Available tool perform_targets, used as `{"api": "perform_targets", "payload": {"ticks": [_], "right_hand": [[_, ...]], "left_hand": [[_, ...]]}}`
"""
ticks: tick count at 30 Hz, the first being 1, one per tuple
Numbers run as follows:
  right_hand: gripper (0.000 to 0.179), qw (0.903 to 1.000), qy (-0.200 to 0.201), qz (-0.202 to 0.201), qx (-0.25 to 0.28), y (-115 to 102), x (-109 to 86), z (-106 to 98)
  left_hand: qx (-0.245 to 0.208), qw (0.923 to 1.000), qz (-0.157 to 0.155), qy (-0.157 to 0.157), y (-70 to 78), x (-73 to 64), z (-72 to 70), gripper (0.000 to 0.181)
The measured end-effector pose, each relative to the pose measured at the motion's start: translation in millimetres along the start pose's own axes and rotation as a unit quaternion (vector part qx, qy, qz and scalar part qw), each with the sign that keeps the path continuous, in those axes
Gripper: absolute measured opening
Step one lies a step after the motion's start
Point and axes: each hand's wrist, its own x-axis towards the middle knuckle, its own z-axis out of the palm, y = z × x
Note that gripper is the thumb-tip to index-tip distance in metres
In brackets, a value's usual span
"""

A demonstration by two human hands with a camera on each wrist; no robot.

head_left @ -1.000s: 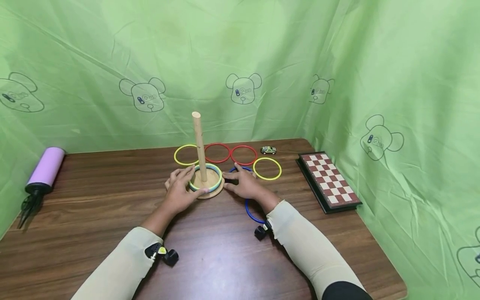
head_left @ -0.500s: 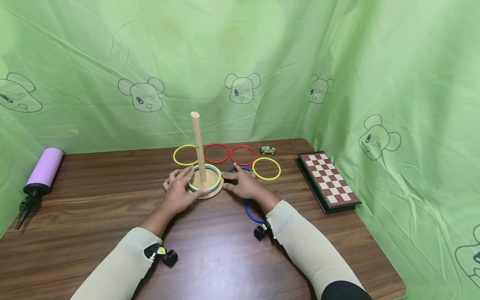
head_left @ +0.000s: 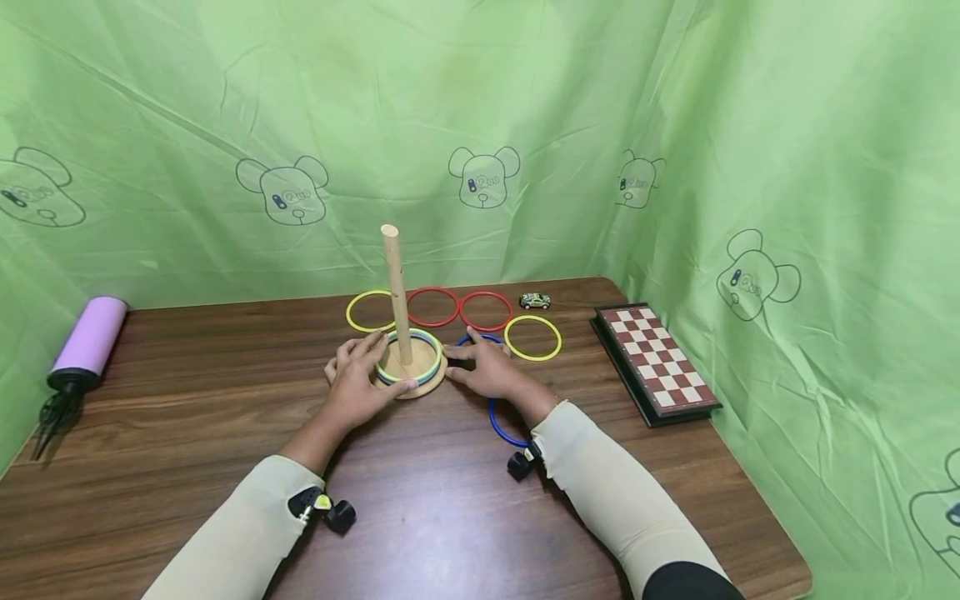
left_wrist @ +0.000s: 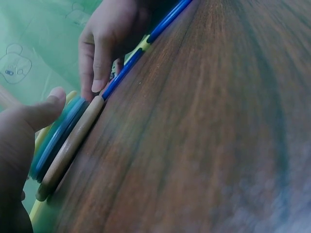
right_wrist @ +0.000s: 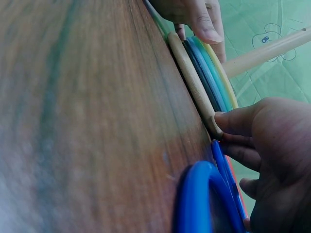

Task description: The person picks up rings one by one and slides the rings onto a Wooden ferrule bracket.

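Note:
A wooden ring-toss stand stands upright mid-table, its peg [head_left: 397,292] rising from a round base [right_wrist: 194,80]. Several rings [right_wrist: 214,73] lie stacked round the peg on the base, yellow uppermost, with teal, blue and a dark one beneath. My left hand [head_left: 358,387] spans the stack from the left, thumb at its near side and fingers at the far side. On the right, my right hand [head_left: 487,368] pinches the edge of the base between thumb and fingers. Under and beside that hand lie blue rings [head_left: 501,429], partly hidden by it.
Behind the stand lie yellow rings [head_left: 534,359] and red rings [head_left: 487,292]. A toy car [head_left: 536,301] sits near the back edge. To the right is a folding chessboard [head_left: 660,358], to the left a purple hand pump [head_left: 90,335]. Green curtains [head_left: 480,100] surround the table.
The view has shifted very slightly. Both hands keep their places at the stand, and the rings stay where they were.

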Motion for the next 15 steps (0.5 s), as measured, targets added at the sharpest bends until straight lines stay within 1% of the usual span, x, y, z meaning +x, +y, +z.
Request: {"api": "perform_targets", "payload": {"ticks": [2,6,10,12,15], "right_hand": [[0.048,1.0,0.0,0.001,0.002,-0.3,0.1,0.0],[0.048,1.0,0.001,0.001,0.004,-0.8,0.7,0.4],[0.047,1.0,0.004,0.0,0.005,-0.2,0.6,1.0],[0.047,1.0,0.005,0.0,0.005,0.4,0.5,1.2],[0.046,0.9999,0.006,0.0,0.011,0.3,0.2,1.0]], "left_hand": [[0.0,0.9999,0.004,0.012,-1.0,0.0,-0.4,0.098],[-0.004,0.9986,0.02,0.049,-7.8,2.4,-3.4,0.092],[-0.006,0.9963,0.036,0.078,-20.9,8.1,-10.8,0.09],[-0.003,0.9955,0.036,0.087,-28.5,10.8,-15.2,0.087],[0.001,0.9948,0.029,0.098,-39.3,14.7,-21.2,0.08]]}}
